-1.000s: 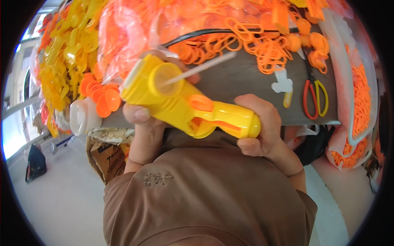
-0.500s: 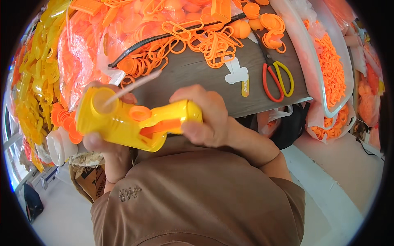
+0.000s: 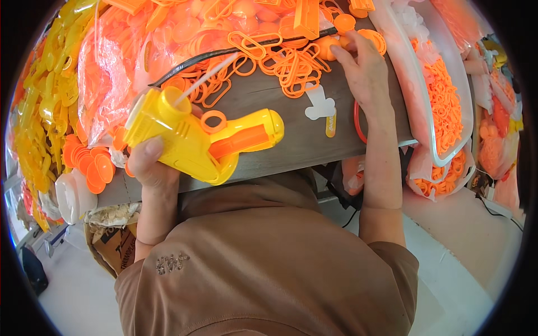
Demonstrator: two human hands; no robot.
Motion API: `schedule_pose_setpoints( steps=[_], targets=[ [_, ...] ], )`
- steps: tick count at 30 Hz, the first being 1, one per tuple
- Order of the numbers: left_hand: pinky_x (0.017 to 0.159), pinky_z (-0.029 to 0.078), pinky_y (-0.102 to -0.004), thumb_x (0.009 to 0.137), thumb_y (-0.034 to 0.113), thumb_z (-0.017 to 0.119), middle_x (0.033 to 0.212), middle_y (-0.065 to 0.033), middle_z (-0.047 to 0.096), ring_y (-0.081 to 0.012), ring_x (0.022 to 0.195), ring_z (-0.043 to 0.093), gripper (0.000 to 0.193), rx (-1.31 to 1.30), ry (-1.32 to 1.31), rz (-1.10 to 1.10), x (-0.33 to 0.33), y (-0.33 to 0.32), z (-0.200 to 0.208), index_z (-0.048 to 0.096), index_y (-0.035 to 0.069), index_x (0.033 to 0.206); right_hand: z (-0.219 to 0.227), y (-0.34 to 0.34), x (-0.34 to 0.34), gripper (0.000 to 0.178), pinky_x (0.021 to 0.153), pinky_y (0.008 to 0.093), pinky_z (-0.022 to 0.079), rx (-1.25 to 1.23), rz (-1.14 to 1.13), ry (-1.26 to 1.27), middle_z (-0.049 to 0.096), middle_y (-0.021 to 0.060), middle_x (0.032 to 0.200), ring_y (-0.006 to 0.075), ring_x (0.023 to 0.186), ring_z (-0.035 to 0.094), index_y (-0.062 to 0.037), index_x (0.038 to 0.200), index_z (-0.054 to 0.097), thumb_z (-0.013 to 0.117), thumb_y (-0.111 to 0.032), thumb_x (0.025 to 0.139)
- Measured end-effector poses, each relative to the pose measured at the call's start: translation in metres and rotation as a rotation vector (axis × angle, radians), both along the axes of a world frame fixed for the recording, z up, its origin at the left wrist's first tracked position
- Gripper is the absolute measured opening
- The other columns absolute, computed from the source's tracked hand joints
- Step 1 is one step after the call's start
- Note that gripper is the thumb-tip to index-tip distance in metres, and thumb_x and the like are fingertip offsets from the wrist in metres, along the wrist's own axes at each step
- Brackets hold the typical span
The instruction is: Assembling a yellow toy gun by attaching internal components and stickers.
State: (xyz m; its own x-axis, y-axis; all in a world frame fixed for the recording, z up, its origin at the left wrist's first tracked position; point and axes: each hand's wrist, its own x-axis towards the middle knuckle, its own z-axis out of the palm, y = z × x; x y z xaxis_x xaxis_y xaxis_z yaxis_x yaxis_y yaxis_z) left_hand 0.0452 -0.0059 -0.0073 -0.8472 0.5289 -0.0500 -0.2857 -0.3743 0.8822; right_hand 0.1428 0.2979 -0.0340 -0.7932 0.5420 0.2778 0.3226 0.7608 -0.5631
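A yellow plastic toy gun with an orange insert along its handle-like arm is held by my left hand. My left thumb presses on its near side, and the other fingers are mostly hidden behind it. From the round yellow opening a thin whitish tube sticks up at a slant. An orange ring sits on the toy beside the arm. My right hand is over the far right of the table, fingers apart, nearest to some round orange caps. I see nothing in its grasp.
Orange oval links and a black strip lie before a clear bag of orange parts. A white cutout rests on the table. Red-handled cutters are mostly behind my right forearm. A bin of orange pieces stands right.
My right hand has let go of the toy gun's arm and moved up and right to the orange caps. The toy has tilted in my left hand, and its tube has shifted right and up.
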Motion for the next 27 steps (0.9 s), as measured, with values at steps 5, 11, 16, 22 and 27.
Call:
schedule_pose_setpoints(
  steps=[5,11,16,22,27],
  targets=[
    [0.08,0.05,-0.0427,0.06,0.026,0.064,0.101,-0.0176,0.057,-0.0332,0.091,0.06,0.07,-0.008,-0.042,-0.053,0.002,0.003,-0.003,0.038,0.002,0.121,-0.006,0.001,-0.011,0.047,0.066,0.0293,0.048,0.058,0.028,-0.129,0.06,0.0112,0.092,0.0204,0.076,0.058,0.0044,0.115,0.053,0.063,-0.026,0.081],
    [0.081,0.05,-0.0432,0.06,0.023,0.065,0.102,-0.0183,0.057,-0.0343,0.09,0.06,0.068,0.014,-0.113,-0.031,0.003,0.005,-0.008,0.039,0.002,0.119,-0.013,0.0,-0.005,0.046,0.061,0.0263,0.047,-0.171,0.006,-0.169,0.06,0.01,0.089,0.014,0.076,0.057,0.003,0.113,0.052,0.067,-0.02,0.076],
    [0.081,0.051,-0.0431,0.06,0.022,0.065,0.101,-0.0185,0.058,-0.0341,0.09,0.06,0.068,-0.004,-0.11,-0.045,0.002,0.006,-0.007,0.04,0.001,0.12,-0.012,-0.003,0.0,0.041,0.054,0.0233,0.047,-0.155,0.053,-0.094,0.059,0.0076,0.089,0.0117,0.067,0.055,0.002,0.107,0.053,0.069,-0.018,0.075],
    [0.081,0.051,-0.0404,0.065,0.025,0.061,0.101,-0.021,0.059,-0.0326,0.09,0.061,0.062,0.057,-0.109,-0.03,-0.005,0.003,-0.009,0.045,-0.004,0.118,0.033,-0.034,0.028,0.045,0.045,0.0231,0.047,-0.789,0.04,0.259,0.059,0.0119,0.099,0.0136,0.068,0.06,-0.0023,0.116,0.044,0.064,0.002,0.076],
    [0.081,0.051,-0.039,0.069,0.024,0.058,0.103,-0.0215,0.06,-0.0323,0.092,0.061,0.058,0.04,-0.112,-0.017,-0.003,0.001,-0.01,0.047,-0.006,0.117,0.034,-0.075,0.046,0.051,0.047,0.0267,0.053,-1.41,0.293,0.1,0.056,0.0158,0.107,0.0189,0.073,0.063,-0.0034,0.123,0.038,0.056,0.008,0.076]
  ],
)
